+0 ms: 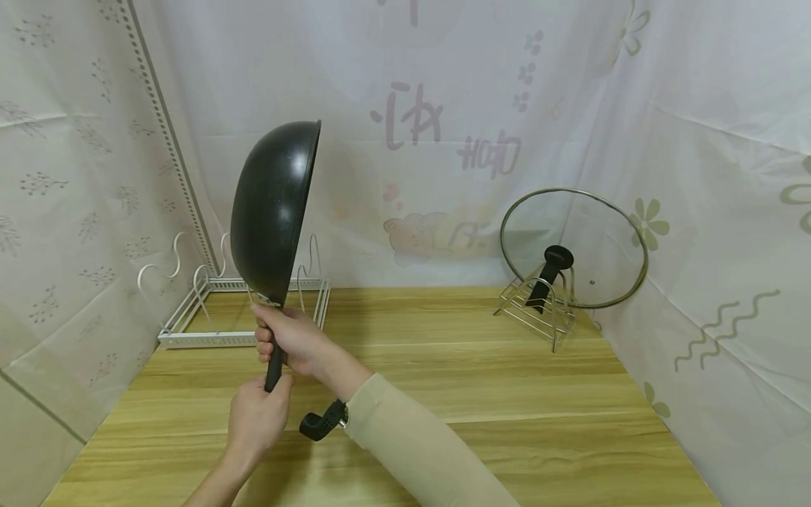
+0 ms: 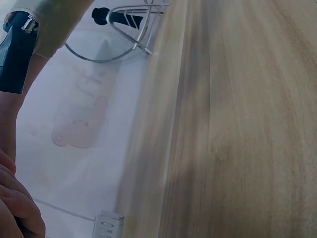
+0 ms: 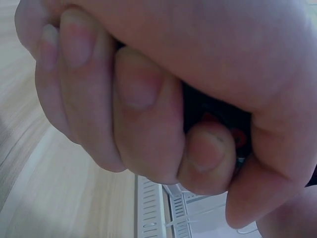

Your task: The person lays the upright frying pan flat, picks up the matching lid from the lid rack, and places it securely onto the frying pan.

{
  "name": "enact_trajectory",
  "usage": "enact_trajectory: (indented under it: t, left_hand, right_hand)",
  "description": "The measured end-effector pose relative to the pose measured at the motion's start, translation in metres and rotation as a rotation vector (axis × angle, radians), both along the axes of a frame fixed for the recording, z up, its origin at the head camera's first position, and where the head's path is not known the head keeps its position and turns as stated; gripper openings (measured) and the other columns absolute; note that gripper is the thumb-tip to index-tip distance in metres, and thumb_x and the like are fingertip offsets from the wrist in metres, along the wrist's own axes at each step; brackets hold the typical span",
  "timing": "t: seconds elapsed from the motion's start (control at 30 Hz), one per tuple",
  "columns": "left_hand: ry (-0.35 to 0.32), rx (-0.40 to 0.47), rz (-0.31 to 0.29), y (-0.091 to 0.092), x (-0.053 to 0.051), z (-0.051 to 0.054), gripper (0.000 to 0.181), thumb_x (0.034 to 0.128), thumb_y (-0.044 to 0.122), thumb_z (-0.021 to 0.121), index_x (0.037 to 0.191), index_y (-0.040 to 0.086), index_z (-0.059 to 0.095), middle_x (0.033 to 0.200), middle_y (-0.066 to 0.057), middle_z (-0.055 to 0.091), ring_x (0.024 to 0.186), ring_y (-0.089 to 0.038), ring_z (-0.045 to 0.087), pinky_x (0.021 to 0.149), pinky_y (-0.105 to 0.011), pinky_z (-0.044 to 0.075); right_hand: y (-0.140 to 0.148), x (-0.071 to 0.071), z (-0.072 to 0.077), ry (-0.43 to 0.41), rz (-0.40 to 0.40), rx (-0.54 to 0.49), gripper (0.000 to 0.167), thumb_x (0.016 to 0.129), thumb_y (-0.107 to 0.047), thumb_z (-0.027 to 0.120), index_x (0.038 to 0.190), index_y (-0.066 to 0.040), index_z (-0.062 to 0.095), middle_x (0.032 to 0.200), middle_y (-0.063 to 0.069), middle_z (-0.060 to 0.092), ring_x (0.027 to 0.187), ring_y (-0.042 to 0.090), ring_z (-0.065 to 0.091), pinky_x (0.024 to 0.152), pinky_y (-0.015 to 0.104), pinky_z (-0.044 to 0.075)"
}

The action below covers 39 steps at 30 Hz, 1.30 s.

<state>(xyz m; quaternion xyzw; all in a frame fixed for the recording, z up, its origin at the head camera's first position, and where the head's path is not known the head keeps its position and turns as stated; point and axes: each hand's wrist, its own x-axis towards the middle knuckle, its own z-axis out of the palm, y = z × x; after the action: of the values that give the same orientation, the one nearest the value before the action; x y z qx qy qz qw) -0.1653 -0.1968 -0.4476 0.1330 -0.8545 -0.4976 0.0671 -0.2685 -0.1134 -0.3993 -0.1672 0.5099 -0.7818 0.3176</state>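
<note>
Left of frame centre, left hand (image 1: 258, 414) and right hand (image 1: 296, 341) curled round the handle (image 1: 274, 370) of a raised wok (image 1: 269, 211) that risked twisting if either slackened.

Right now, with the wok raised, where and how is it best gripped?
By its handle, I'd say: right hand from the right, close under the bowl; left hand from below, at the lower end. The bowl rises on edge above, so the weight is probably high, its smooth curve offering little hold.
</note>
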Motion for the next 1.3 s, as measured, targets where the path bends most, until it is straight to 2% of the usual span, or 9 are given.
enact_trajectory:
  t: [0.4, 0.73, 0.93, 1.3]
  left_hand:
    - [0.031, -0.023, 0.019, 0.002, 0.001, 0.002, 0.046, 0.1021, 0.025, 0.060, 0.060, 0.016, 0.045, 0.051, 0.006, 0.041, 0.045, -0.014, 0.038, 0.043, -0.030, 0.032]
    - [0.015, -0.010, -0.016, 0.000, 0.002, 0.007, 0.047, 0.1053, 0.027, 0.058, 0.061, 0.017, 0.045, 0.048, 0.009, 0.039, 0.042, -0.012, 0.035, 0.040, -0.028, 0.030]
    - [0.003, -0.009, -0.017, 0.000, 0.003, 0.011, 0.049, 0.1055, 0.028, 0.058, 0.060, 0.017, 0.043, 0.048, 0.009, 0.038, 0.042, -0.011, 0.034, 0.041, -0.028, 0.030]
    - [0.020, -0.001, -0.023, 0.002, 0.005, 0.018, 0.048, 0.1061, 0.028, 0.057, 0.061, 0.016, 0.044, 0.047, 0.008, 0.039, 0.041, -0.011, 0.033, 0.040, -0.027, 0.030]
  right_hand:
    - [0.001, 0.002, 0.004, -0.007, -0.013, -0.008, 0.045, 0.115, -0.033, 0.056, 0.074, -0.019, 0.046, 0.066, -0.007, 0.040, 0.055, 0.009, 0.039, 0.056, 0.024, 0.040]
    - [0.003, 0.004, 0.011, 0.032, 0.002, -0.017, 0.045, 0.116, -0.036, 0.055, 0.075, -0.018, 0.045, 0.066, -0.006, 0.039, 0.056, 0.010, 0.039, 0.056, 0.025, 0.039]
    - [0.004, 0.007, 0.016, 0.047, 0.008, -0.021, 0.046, 0.116, -0.036, 0.055, 0.075, -0.017, 0.044, 0.067, -0.006, 0.039, 0.056, 0.010, 0.038, 0.056, 0.025, 0.039]
    - [0.006, 0.010, 0.024, 0.070, 0.003, -0.023, 0.046, 0.115, -0.036, 0.056, 0.076, -0.017, 0.045, 0.067, -0.006, 0.039, 0.056, 0.010, 0.038, 0.057, 0.025, 0.039]
